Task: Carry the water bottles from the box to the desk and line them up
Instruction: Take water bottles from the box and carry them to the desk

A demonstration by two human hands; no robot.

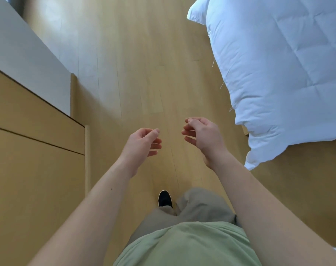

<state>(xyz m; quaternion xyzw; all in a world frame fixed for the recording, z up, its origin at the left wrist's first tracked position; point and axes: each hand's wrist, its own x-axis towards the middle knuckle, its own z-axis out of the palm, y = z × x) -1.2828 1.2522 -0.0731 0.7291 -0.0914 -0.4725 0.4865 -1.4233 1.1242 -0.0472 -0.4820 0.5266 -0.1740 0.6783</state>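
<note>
Two empty hands, no bottles.

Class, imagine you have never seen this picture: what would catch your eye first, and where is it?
Two bare hands, left hand and right hand, reach forward at centre, empty, fingers curled. A white quilt spills off the bed at upper right onto the wooden floor. No bottles show.

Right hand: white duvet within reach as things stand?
Probably yes. The right hand is empty, fingers loosely curled, and hangs over bare wooden floor just left of the white duvet, with nothing visible between them. True depth is hard to judge.
</note>
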